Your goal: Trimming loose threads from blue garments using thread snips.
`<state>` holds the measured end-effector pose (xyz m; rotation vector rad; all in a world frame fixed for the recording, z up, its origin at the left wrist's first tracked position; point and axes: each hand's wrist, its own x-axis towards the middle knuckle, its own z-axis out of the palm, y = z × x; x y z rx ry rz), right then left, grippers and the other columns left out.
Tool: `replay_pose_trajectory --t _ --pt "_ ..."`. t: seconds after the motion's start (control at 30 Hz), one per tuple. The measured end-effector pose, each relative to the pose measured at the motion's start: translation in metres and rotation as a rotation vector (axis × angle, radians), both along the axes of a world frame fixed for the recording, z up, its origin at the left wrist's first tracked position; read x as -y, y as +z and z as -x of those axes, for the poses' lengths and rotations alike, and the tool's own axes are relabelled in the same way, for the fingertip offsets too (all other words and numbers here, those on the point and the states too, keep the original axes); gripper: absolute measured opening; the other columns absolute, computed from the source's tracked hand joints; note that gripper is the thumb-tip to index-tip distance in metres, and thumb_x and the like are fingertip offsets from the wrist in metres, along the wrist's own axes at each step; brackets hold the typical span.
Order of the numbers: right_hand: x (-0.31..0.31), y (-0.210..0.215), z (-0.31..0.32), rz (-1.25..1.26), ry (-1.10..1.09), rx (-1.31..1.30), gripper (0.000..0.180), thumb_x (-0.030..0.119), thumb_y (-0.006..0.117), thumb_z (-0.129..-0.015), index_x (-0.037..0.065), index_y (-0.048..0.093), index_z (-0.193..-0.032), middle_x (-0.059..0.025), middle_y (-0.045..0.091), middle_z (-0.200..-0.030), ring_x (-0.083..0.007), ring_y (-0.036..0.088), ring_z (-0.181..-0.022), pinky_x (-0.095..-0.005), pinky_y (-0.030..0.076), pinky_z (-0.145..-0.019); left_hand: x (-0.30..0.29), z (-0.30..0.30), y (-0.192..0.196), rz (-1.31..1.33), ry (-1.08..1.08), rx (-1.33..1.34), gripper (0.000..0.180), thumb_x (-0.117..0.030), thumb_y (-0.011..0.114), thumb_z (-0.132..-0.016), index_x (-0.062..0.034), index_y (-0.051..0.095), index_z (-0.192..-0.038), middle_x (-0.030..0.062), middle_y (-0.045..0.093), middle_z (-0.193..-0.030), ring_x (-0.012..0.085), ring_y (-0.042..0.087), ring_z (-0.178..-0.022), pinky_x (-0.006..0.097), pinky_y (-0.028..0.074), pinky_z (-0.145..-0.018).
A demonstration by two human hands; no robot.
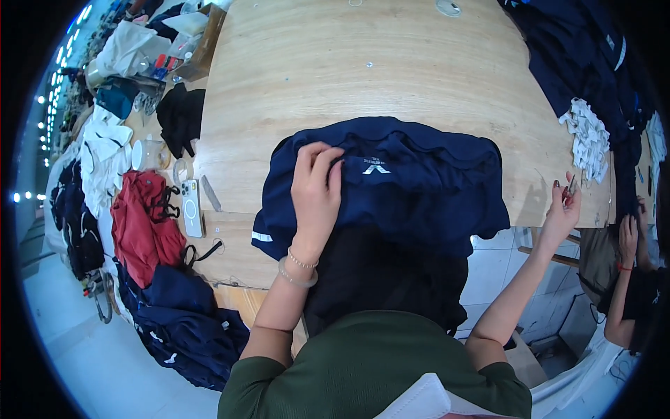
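Note:
A navy blue garment point(419, 181) with a small white logo lies bunched on the near edge of a wooden table point(363, 70), hanging over toward me. My left hand point(315, 192) presses down on its left part, fingers pinching the fabric near the collar; bracelets circle the wrist. My right hand point(564, 209) is raised off to the right at the table's edge and holds small red-handled snips point(569, 190), away from the garment.
A pile of navy clothes point(593, 63) and white tags point(590, 136) lies at the right. Left of the table: a black garment point(180, 115), a red one point(143, 223), a phone point(191, 207), more navy clothes point(185, 321). Another person's hand point(628, 237) is at far right.

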<state>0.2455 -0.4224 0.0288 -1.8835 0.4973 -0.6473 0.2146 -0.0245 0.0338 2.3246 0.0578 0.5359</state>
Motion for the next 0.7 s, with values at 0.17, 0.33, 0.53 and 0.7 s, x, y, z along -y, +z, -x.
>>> replay_pose_trajectory --t 0.17,0.33,0.53,0.7 --pt "-0.062 0.021 -0.009 -0.157 0.168 -0.039 0.033 -0.001 0.059 -0.091 0.0 0.056 -0.123 -0.0045 0.055 -0.102 -0.0071 0.053 -0.087 -0.0224 0.048 -0.087 -0.004 -0.027 -0.012 -0.285 -0.055 -0.004 0.019 -0.002 0.07 -0.077 -0.0063 0.068 -0.095 0.0081 0.056 -0.101 0.0221 0.056 -0.078 0.032 0.05 -0.07" --pt "-0.112 0.042 -0.01 -0.434 0.424 -0.189 0.026 0.018 0.052 -0.098 0.003 0.059 -0.118 0.0042 0.05 -0.079 -0.001 0.036 -0.061 -0.0165 0.028 -0.052 -0.008 -0.02 -0.017 -0.043 -0.007 0.084 0.011 0.003 0.064 -0.084 -0.0015 0.066 -0.093 0.0076 0.061 -0.087 0.018 0.06 -0.069 0.027 0.049 -0.061" --pt "-0.168 0.048 -0.023 -0.486 0.779 -0.405 0.017 0.014 0.06 -0.092 0.001 0.066 -0.102 0.006 0.054 -0.067 0.0001 0.038 -0.054 -0.0169 0.027 -0.049 0.005 0.01 -0.019 0.195 0.049 -0.007 0.006 0.005 0.062 -0.084 0.0011 0.064 -0.088 0.0116 0.065 -0.093 0.0245 0.066 -0.076 0.029 0.053 -0.065" --pt "-0.211 0.051 -0.037 -0.398 0.967 -0.576 0.014 0.014 0.067 -0.086 0.0 0.068 -0.085 0.0045 0.058 -0.061 0.0005 0.041 -0.054 -0.0185 0.025 -0.049 0.009 0.017 -0.017 0.274 0.096 -0.021 0.008 0.007 0.061 -0.084 0.0031 0.066 -0.088 0.0096 0.067 -0.101 0.016 0.065 -0.078 0.024 0.052 -0.066"
